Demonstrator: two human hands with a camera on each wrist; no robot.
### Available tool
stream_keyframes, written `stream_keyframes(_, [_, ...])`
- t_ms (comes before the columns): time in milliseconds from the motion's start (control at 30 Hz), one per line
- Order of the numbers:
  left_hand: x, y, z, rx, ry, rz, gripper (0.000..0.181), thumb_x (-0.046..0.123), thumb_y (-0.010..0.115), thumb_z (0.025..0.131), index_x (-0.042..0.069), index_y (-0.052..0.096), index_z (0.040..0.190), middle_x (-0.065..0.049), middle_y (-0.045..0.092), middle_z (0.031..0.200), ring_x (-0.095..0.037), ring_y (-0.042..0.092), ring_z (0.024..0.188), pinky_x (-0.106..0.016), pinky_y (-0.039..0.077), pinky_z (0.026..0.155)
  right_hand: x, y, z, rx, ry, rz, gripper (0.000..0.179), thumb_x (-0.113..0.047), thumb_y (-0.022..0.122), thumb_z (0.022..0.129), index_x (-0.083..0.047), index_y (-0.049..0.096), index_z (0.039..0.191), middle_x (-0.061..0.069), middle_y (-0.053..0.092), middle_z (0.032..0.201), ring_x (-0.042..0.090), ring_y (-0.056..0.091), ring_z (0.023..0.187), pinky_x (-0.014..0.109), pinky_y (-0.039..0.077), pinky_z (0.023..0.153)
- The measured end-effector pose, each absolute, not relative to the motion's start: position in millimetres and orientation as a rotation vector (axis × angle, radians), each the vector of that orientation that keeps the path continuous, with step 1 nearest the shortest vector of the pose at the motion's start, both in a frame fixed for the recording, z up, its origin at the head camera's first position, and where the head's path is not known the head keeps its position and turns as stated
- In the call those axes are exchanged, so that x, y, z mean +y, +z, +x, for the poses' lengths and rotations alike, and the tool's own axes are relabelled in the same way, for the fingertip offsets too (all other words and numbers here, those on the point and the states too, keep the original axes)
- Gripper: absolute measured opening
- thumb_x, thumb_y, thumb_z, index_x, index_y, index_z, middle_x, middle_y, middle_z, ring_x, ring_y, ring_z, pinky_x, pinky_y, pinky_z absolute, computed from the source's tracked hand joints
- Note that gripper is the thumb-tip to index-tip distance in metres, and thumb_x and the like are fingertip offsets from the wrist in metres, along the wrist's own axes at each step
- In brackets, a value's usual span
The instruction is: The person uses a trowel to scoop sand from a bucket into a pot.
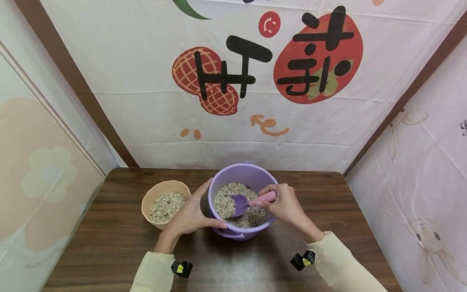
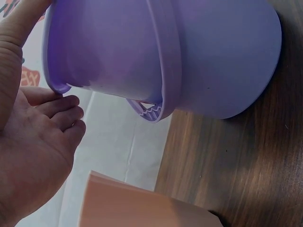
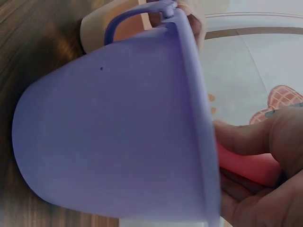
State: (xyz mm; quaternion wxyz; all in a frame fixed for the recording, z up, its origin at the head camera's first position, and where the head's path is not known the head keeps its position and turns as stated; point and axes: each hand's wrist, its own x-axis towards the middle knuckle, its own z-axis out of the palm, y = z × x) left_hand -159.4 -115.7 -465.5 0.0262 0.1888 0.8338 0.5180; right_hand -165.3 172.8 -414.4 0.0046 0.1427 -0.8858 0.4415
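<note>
A purple bucket point(image 1: 242, 234) stands on the table, with a grainy mix of pale and dark bits point(image 1: 237, 189) inside. My right hand point(image 1: 286, 202) grips the pink handle of a small toy shovel point(image 1: 239, 205); its purple blade lies in the grain. In the right wrist view the bucket wall hides the blade, and only the handle point(image 3: 251, 165) shows in the hand. My left hand point(image 1: 191, 213) rests against the bucket's left side, thumb along the near rim, fingers spread along the left rim. Its fingertips point(image 2: 71, 101) touch the rim in the left wrist view.
Left of the bucket, close by my left wrist, stands a peach-coloured bowl point(image 1: 146, 201) holding similar grain. The brown wooden table point(image 1: 317, 190) meets a printed cloth wall point(image 1: 310, 150) at the back. The bucket's handle point(image 2: 170, 61) hangs down its side.
</note>
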Motion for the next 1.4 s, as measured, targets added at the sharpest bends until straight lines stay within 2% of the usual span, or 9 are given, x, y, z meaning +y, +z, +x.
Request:
stream_keyframes(200, [-115.1,-465.8,-159.9,2.576,1.597,0.586,0.133,0.051,0.099,0.054,0.021,0.028,0.162,-0.003,0.033,0.162,-0.027,0.030,0.147,-0.059,0.023,0.119,167.3,-419.0,-164.7,-2.730,1.421,0.338,0.017,-0.008,0.089,0.077,-0.009,0.081,0.092,-0.008,0.075,0.073,0.015,0.070,0.084,0.027,0.052,0.069])
stream_keyframes(433, [-115.5,-465.2,-159.1,2.576,1.598,0.574,0.133,0.051,0.099,0.054,0.020,0.028,0.162,-0.004,0.032,0.162,-0.027,0.029,0.147,-0.059,0.023,0.119,166.8,-421.8,-164.3,-2.689,1.459,0.304,0.017,-0.005,0.089,0.076,-0.008,0.080,0.090,-0.005,0.076,0.076,0.014,0.071,0.080,0.025,0.053,0.063])
stream_keyframes(600, [-115.8,-464.9,-159.2,2.571,1.601,0.576,0.133,0.050,0.100,0.054,0.020,0.027,0.162,-0.004,0.032,0.162,-0.027,0.030,0.147,-0.059,0.023,0.119,169.8,-424.3,-165.4,-2.662,1.474,0.366,0.015,-0.006,0.089,0.077,-0.010,0.080,0.090,-0.004,0.076,0.079,0.013,0.071,0.079,0.025,0.054,0.062])
stream_keyframes(1033, [-116.2,-464.2,-158.9,2.588,1.594,0.600,0.133,0.049,0.100,0.055,0.017,0.028,0.162,-0.005,0.032,0.163,-0.026,0.030,0.147,-0.057,0.024,0.119,185.3,-424.8,-161.9,-2.608,1.754,0.340,0.019,-0.009,0.087,0.081,-0.008,0.080,0.099,0.003,0.077,0.087,0.013,0.069,0.076,0.023,0.053,0.057])
stream_keyframes(1167, [-115.9,-464.8,-158.8,2.592,1.590,0.606,0.133,0.049,0.099,0.055,0.017,0.027,0.162,-0.006,0.031,0.163,-0.026,0.029,0.148,-0.056,0.024,0.119,191.8,-425.5,-157.5,-2.548,1.826,0.297,0.021,-0.009,0.086,0.081,-0.010,0.080,0.101,0.005,0.077,0.090,0.015,0.070,0.078,0.024,0.056,0.060])
stream_keyframes(1400, [-116.0,-465.4,-158.7,2.595,1.584,0.591,0.134,0.050,0.099,0.054,0.018,0.027,0.162,-0.006,0.030,0.163,-0.027,0.029,0.148,-0.056,0.024,0.119,208.2,-426.1,-150.1,-2.418,1.888,0.246,0.027,-0.010,0.085,0.083,-0.004,0.077,0.108,0.012,0.076,0.100,0.015,0.072,0.086,0.024,0.059,0.068])
